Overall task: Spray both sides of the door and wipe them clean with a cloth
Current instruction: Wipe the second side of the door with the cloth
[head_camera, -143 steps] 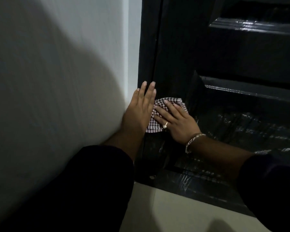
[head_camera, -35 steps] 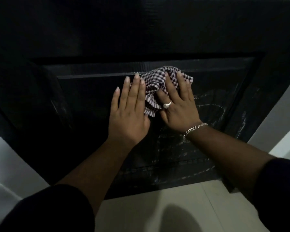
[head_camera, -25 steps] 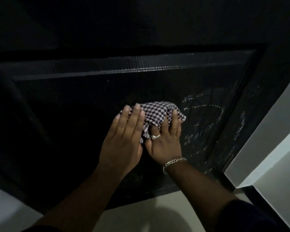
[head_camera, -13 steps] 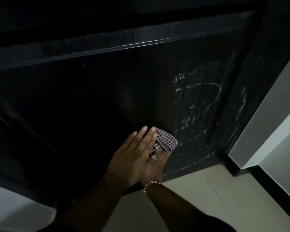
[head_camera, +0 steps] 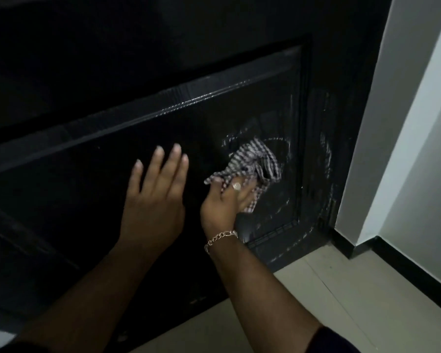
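The checked cloth (head_camera: pixel 250 166) is at the centre right of the frame, against the lower panel of the black door (head_camera: pixel 214 118), where pale wet streaks (head_camera: pixel 323 151) are visible. The right hand (head_camera: pixel 225 202) holds it: the fingers are curled around the lower bunch of the cloth, and the upper part spreads loose on the panel. The left hand (head_camera: pixel 155 197) is to the left of it, fingers straight and slightly apart, flat toward the door and holding nothing; whether it really touches I cannot tell. The cloth looks thin, soft and light, so I think it will fold easily and slip on the glossy wet paint. It is better to take it in the bunched middle and press with the palm.
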